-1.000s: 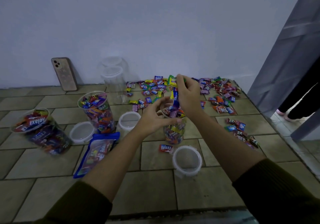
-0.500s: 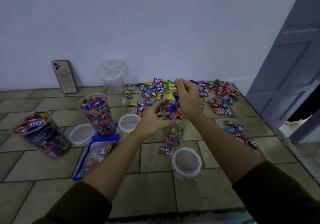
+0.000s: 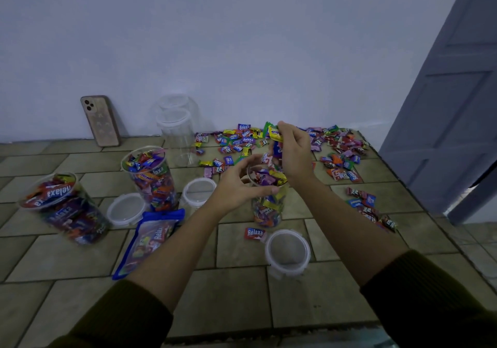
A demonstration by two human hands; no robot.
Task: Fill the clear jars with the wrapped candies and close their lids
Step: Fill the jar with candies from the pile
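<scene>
On the tiled surface my left hand grips the jar, my right hand pinches candies above it; its brimming mouth may spill them.

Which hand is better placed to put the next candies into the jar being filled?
Right. The right hand pinches wrapped candies just above the open jar, while the left hand is occupied gripping its rim.

- We count three filled jars.
- Two empty jars, left of centre.
- Three lids.
- One phone, one blue bag.
- Loose candies: too many for us to count.
</scene>
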